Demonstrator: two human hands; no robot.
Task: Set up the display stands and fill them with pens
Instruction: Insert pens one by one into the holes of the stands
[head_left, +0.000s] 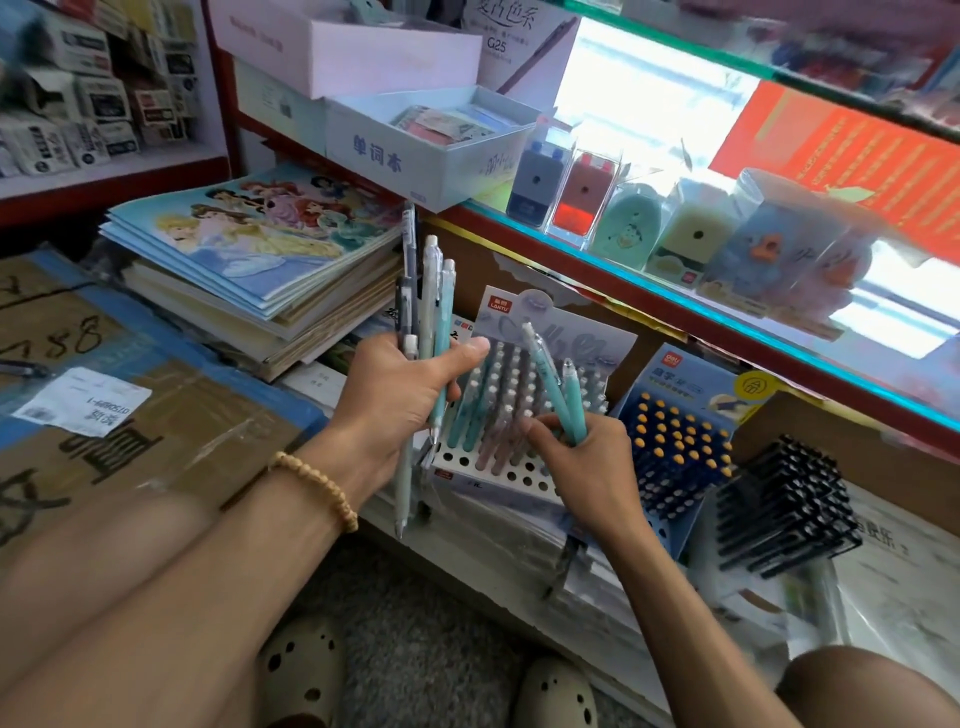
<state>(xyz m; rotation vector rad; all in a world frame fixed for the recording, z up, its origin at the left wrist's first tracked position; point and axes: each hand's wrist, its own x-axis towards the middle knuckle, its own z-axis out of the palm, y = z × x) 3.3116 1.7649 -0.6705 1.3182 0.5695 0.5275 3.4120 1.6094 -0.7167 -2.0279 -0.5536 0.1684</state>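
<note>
A white perforated display stand (519, 475) with a pale printed backboard sits at the centre, its upper rows filled with several pastel pens. My left hand (410, 400) grips a bundle of pens (428, 312), dark, white and teal, held upright just left of the stand. My right hand (587, 467) holds two teal pens (561, 395) over the stand's right side, tips down among the holes.
A blue stand of pens with yellow caps (675, 452) stands right of the white one, then a block of black pens (784, 504). Stacked picture books (260, 260) lie at the left, a taped carton (104, 405) beside them. A glass counter (727, 260) carries sharpeners above.
</note>
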